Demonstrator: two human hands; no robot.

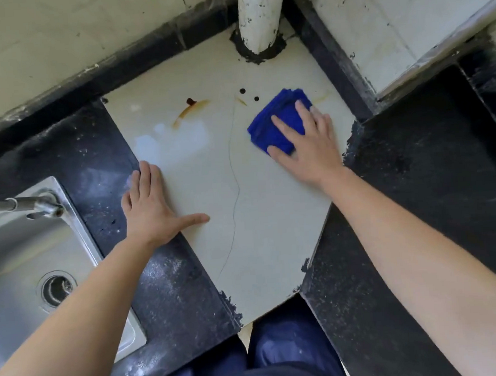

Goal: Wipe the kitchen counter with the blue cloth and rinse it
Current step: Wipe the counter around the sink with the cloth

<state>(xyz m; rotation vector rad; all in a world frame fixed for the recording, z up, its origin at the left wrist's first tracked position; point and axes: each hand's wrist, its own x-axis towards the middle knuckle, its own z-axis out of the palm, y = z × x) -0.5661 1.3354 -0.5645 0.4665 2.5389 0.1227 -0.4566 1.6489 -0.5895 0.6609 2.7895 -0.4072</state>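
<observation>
Now we press our right hand [311, 149] flat on the blue cloth [277, 119], fingers spread and straight, so its grip is open and clasps nothing. The folded cloth lies on the pale tabletop [257, 216] toward the far right corner, its far edge showing beyond our fingertips. Our left hand [149, 211] rests palm down at the tabletop's left edge, fingers straight and thumb stretched out to the right, its grip likewise open. Between the two hands a thin dark crack [234, 174] runs from far to near across the pale surface. Just left of the cloth sit two small dark drops [242, 91], and further left a brown streak [190, 111] with a dark blob at its upper end. A white pipe [259, 12] rises from the back corner, ringed with dark sealant. Dark speckled stone [428, 162] flanks the pale slab on both sides. On our left a steel sink [19, 260] is set into the stone, its drain [56, 288] showing and a metal tap [24, 203] reaching over the basin
</observation>
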